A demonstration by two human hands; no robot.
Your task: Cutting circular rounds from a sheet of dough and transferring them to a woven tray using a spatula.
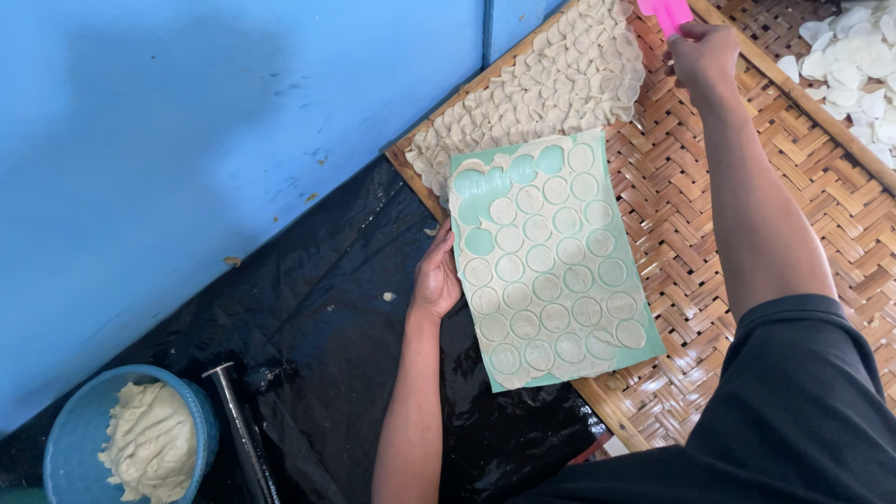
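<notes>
On the woven bamboo tray, which lies slanted across the right part of the head view, a green rectangular plastic sheet rests with its lower left corner jutting over the tray's wooden edge above the black plastic ground cover. The sheet carries a thin layer of pale dough cut into rows of round discs; near its upper left corner several circles are bare green where discs are gone. The left hand grips the sheet's left edge, fingers curled under it and thumb along the side. Just beyond the sheet's top edge, touching it, a dense patch of overlapping pale dough discs is spread over the tray like scales. The right hand is held out over the far end of the tray, closed around a pink plastic tool that is mostly cut off by the frame. A second tray at the upper right holds loose white chips. At the lower left stands a blue round bowl filled with soft pale dough, and just beside it lies a dark metal rod. A blue painted wall fills the upper left.
</notes>
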